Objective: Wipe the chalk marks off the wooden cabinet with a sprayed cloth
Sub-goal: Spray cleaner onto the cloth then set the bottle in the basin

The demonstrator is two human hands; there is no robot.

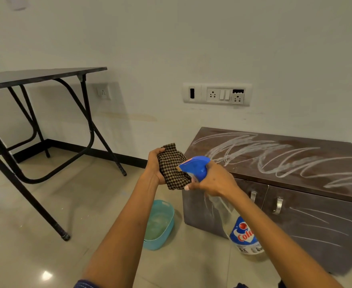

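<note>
My left hand (154, 165) grips a brown-and-black checked cloth (171, 165), bunched up in front of me. My right hand (214, 179) holds a clear spray bottle (236, 225) by its neck, and the blue trigger head (195, 167) points at the cloth from a few centimetres away. To the right stands the low dark wooden cabinet (326, 242). White chalk scribbles (274, 156) cover its top, and thinner chalk lines (320, 223) run across its right door.
A light blue plastic basin (167, 231) sits on the tiled floor left of the cabinet, under my arms. A black folding table (35, 76) stands at the left by the wall. A socket panel (216, 94) is on the wall above the cabinet.
</note>
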